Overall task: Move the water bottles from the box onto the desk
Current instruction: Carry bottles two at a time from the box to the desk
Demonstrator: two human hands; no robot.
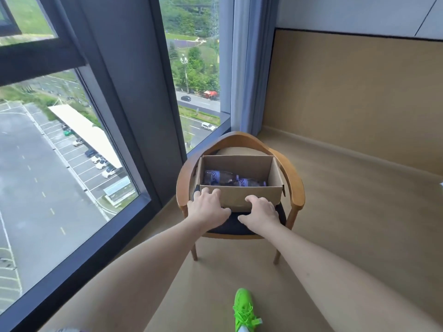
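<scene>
An open cardboard box (239, 162) stands on the dark seat of a wooden armchair (293, 178). Two clear water bottles with purple labels lie on their sides inside it, one at the left (219, 177) and one at the right (251, 182). My left hand (206, 207) grips the box's near left corner, fingers curled over its front rim. My right hand (260, 210) holds the box's near wall at the right, fingers against the cardboard. No desk is in view.
A floor-to-ceiling window (72, 140) runs along the left, a grey curtain (249, 68) hangs behind the chair, and a tan wall panel (359, 92) closes the right. Beige floor surrounds the chair. My green shoe (243, 310) is at the bottom.
</scene>
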